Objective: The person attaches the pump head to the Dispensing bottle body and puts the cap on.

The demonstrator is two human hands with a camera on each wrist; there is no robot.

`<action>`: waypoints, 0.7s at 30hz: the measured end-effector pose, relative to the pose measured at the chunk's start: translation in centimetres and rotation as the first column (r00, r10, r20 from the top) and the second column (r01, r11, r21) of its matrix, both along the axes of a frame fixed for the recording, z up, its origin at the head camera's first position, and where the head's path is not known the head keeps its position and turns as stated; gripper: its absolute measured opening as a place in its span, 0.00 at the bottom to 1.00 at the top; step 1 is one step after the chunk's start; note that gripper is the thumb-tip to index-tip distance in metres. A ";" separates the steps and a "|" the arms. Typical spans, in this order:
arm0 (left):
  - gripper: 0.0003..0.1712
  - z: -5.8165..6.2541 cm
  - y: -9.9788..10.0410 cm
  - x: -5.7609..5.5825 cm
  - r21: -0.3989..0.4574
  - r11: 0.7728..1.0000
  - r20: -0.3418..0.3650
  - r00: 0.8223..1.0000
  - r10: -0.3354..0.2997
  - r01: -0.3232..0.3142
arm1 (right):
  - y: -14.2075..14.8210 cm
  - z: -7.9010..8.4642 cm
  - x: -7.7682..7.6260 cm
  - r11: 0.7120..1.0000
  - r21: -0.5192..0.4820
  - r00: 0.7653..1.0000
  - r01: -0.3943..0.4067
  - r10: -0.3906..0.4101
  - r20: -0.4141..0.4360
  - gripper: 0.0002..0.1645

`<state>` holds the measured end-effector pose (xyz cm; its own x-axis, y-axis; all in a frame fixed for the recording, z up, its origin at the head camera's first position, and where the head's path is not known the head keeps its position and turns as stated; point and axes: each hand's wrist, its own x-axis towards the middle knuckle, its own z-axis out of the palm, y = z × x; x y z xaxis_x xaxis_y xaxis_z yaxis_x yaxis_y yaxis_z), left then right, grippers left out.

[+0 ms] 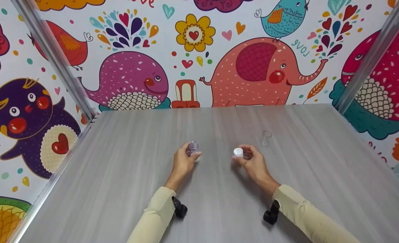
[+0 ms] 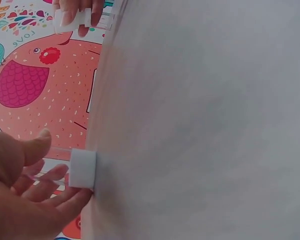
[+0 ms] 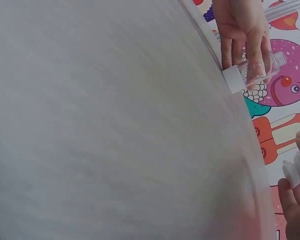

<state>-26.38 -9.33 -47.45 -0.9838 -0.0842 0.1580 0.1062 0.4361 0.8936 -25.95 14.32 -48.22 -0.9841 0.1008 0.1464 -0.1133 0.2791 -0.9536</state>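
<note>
In the head view my left hand (image 1: 183, 162) holds a small clear bottle (image 1: 194, 147) upright between thumb and fingers. Its threaded, uncapped neck (image 3: 279, 58) shows in the right wrist view, and a white base (image 2: 83, 169) rests at the tabletop in the left wrist view. Off to the right, my right hand (image 1: 256, 166) pinches a white cap-like piece (image 1: 238, 152), its round end facing up. In the right wrist view this white piece (image 3: 296, 169) is partly cut off by the frame edge. The two hands are apart.
A clear, cup-shaped cover (image 1: 266, 137) stands on the grey wood-grain table (image 1: 135, 168), beyond the right hand. Printed cartoon panels (image 1: 192, 67) enclose the table at the back and sides, with metal posts (image 1: 371, 60) at the corners. Black cameras (image 1: 271, 216) are strapped to both wrists.
</note>
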 end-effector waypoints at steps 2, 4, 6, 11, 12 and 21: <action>0.24 0.0 0.0 0.0 0.004 1.000 0.003 1.000 0.003 -0.003 | -0.2 0.1 0.0 1.000 -0.005 1.000 0.003 -0.003 -0.007 0.25; 0.24 0.0 0.0 0.1 0.014 1.000 0.010 1.000 0.009 -0.009 | -0.4 0.3 0.1 1.000 -0.002 1.000 0.001 -0.002 -0.014 0.25; 0.24 0.0 0.1 0.1 0.013 1.000 0.005 1.000 0.012 -0.012 | -0.6 0.5 0.0 1.000 0.001 1.000 -0.005 0.005 -0.027 0.24; 0.23 -0.3 0.1 0.2 0.000 1.000 -0.010 1.000 0.012 -0.012 | -1.0 1.1 0.1 0.999 -0.009 0.998 -0.040 0.039 -0.041 0.23; 0.23 -0.3 0.1 0.2 0.000 1.000 -0.009 1.000 0.011 -0.011 | -1.1 1.2 0.1 0.999 -0.011 0.998 -0.048 0.047 -0.039 0.23; 0.25 -0.2 0.0 0.2 0.025 1.000 -0.001 1.000 0.004 -0.004 | -1.9 1.8 -0.2 0.996 0.022 0.995 -0.084 0.085 -0.050 0.24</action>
